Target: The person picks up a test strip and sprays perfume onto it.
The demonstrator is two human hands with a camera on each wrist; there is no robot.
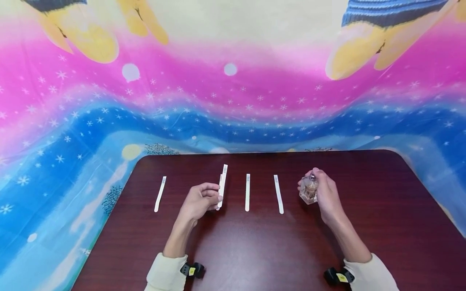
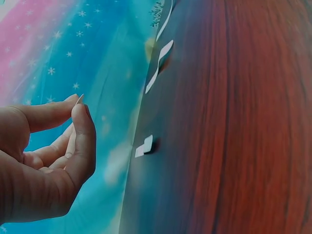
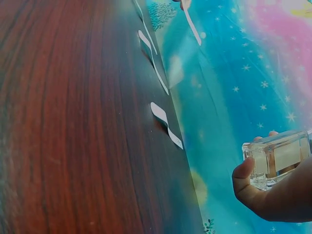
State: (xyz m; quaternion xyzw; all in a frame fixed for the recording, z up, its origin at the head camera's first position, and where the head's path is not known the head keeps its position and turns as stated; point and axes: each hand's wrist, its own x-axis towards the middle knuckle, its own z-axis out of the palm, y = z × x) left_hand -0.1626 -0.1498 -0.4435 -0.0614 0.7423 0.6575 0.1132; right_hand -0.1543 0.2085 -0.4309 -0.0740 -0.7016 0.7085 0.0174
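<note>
My left hand (image 1: 200,201) pinches a slim white paper test strip (image 1: 224,178) between thumb and fingertips, held raised above the table; the left wrist view catches this strip (image 2: 80,99) almost edge-on. Overlapped by it in the head view is another strip (image 1: 220,180) lying behind. To the right, my right hand (image 1: 325,192) grips a faceted clear glass perfume bottle (image 1: 308,190), its top partly covered by fingers. The bottle (image 3: 280,158) appears tilted on its side in the right wrist view, with a pale label area.
On the dark red wooden table (image 1: 255,250) lie more white strips: one at left (image 1: 160,194), one right of my left hand (image 1: 248,192), and one nearer the bottle (image 1: 278,194). Behind the table hangs a colourful printed cloth (image 1: 233,97).
</note>
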